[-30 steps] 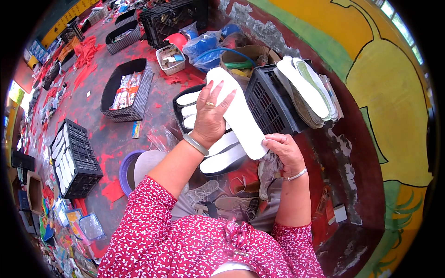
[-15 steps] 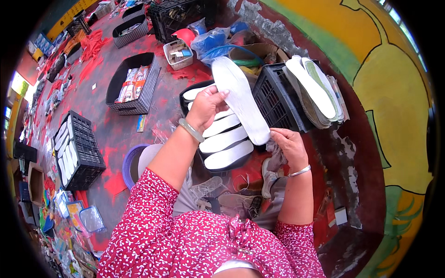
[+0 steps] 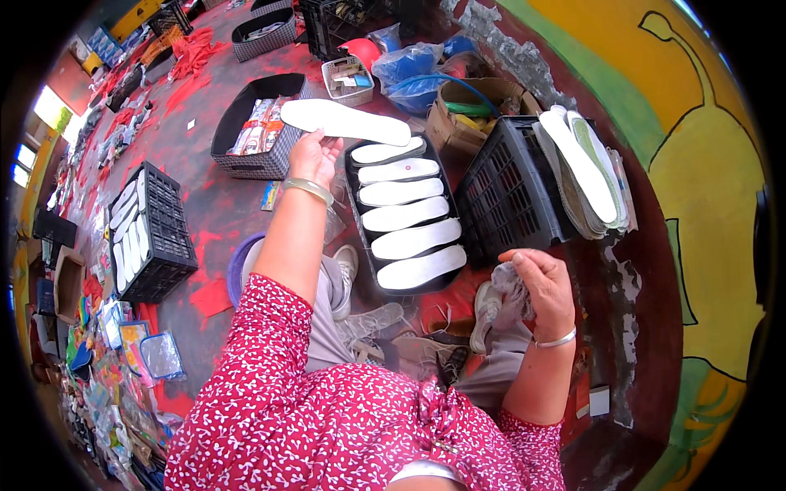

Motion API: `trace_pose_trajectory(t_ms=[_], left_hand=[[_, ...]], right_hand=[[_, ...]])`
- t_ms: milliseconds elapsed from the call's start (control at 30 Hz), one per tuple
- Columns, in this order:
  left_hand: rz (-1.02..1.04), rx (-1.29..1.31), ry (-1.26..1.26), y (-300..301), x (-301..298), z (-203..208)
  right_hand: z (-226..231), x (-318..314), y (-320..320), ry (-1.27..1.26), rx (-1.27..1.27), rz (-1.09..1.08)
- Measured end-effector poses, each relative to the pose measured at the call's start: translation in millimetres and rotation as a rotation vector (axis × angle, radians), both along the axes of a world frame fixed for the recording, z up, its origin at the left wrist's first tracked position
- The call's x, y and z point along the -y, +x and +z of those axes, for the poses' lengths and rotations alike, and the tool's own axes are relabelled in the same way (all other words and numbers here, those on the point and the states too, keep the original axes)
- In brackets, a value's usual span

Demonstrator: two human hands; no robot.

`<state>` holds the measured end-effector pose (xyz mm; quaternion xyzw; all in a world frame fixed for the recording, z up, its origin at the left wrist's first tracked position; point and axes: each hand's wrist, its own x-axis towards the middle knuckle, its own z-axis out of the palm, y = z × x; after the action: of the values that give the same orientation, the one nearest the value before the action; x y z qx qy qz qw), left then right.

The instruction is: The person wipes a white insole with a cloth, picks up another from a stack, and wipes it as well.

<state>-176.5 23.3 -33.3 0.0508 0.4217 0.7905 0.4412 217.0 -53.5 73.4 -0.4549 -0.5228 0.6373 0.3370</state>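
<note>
A white insole (image 3: 348,121) is pinched near its left end by my left hand (image 3: 315,155), which is closed on it. It is held almost level above the far end of a black tray (image 3: 358,204), where several white insoles (image 3: 409,217) lie across in a row. My right hand (image 3: 543,295) is closed to the right of the tray's near end, fingers curled round a crumpled grey wad of cloth or fibre (image 3: 513,296) that hangs below them. Part of this wad is hidden by the fingers.
Right of the tray stands a black crate (image 3: 499,180) topped with a stack of insoles (image 3: 577,168). A checked basket (image 3: 260,168) with packets is beyond my left hand. Another black crate (image 3: 168,254) with insoles stands left. A cardboard box (image 3: 446,127) and painted wall (image 3: 704,188) lie beyond.
My left hand has carried the insole left and away, turning it crosswise. My right hand has let go of its near end and drawn back toward me with the grey wad.
</note>
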Motion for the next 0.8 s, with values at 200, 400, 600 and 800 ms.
trace_pose_trajectory(t_ms=[200, 400, 600, 800], left_hand=[[0.077, 0.210, -0.132, 6, -39, -20], [0.081, 0.344, -0.110, 23, -70, -89], [0.016, 0.332, -0.154, 5, -112, -133], [0.029, 0.340, -0.212, 15, -148, -184]], right_hand=[[-56, 8, -19, -0.061, 0.073, 0.181], [-61, -4, -20, 0.049, 0.285, 0.188], [-56, -3, -22, 0.166, 0.298, 0.196], [-46, -8, -28, 0.153, 0.372, 0.267]])
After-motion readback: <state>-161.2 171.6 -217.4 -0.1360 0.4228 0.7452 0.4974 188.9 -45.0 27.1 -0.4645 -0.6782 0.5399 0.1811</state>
